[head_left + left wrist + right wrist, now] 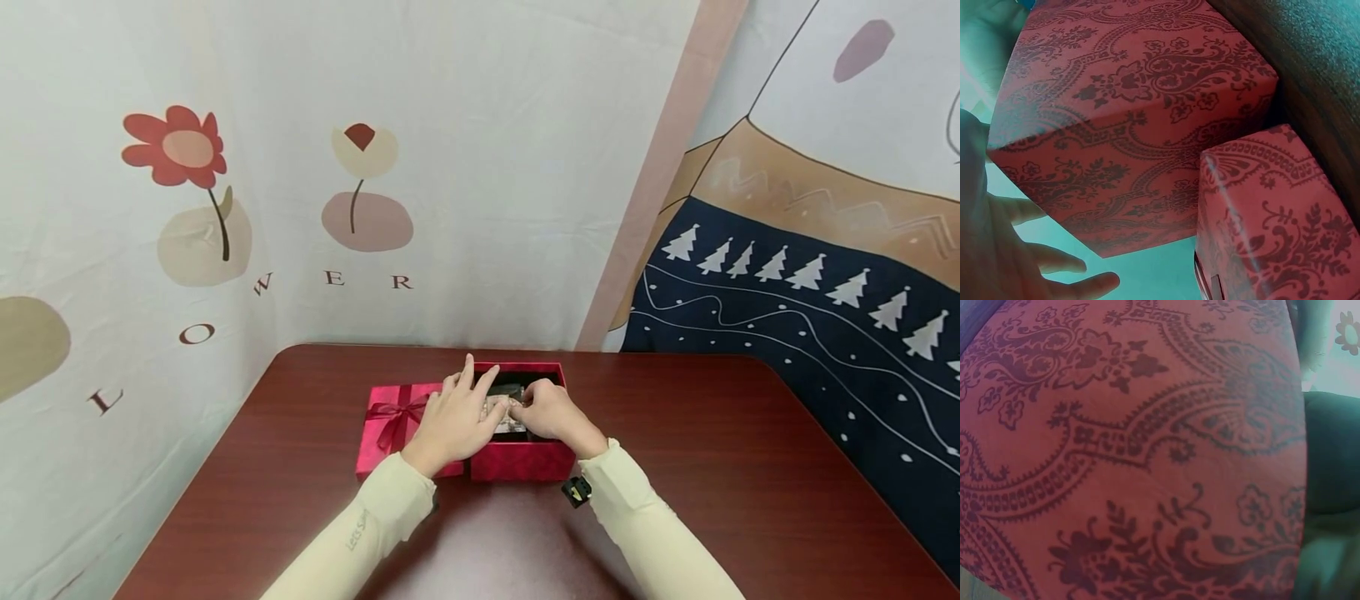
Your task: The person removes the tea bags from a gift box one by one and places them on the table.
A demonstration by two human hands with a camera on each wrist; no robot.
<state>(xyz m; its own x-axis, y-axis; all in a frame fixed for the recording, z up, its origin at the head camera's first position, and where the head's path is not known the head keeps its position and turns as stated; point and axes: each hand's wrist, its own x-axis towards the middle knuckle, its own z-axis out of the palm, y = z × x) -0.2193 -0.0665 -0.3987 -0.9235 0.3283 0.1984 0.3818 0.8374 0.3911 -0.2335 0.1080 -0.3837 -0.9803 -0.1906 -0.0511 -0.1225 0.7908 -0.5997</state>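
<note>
Leaning bare hands over an open red box (522,461), a person in cream sleeves (652,512) works at a pale item (512,426) inside it, near the far edge of a dark reddish-brown table (675,433), about midway between the two far corners. The left hand (453,417) is spread, its fingers straight and its thumb angled toward the pale item. The right hand (555,410) dips in from the opposite side with bent fingers; whether they pinch the item cannot be told, as the fingertips are partly hidden. Just beside the box, on the side toward the table's far left corner, lies a red lid (372,450) topped with a dark red ribbon bow (398,414). Both wrist views show dark floral patterning on the box. Beyond the table's far edge hangs a pale cloth (487,167) printed with flowers.
</note>
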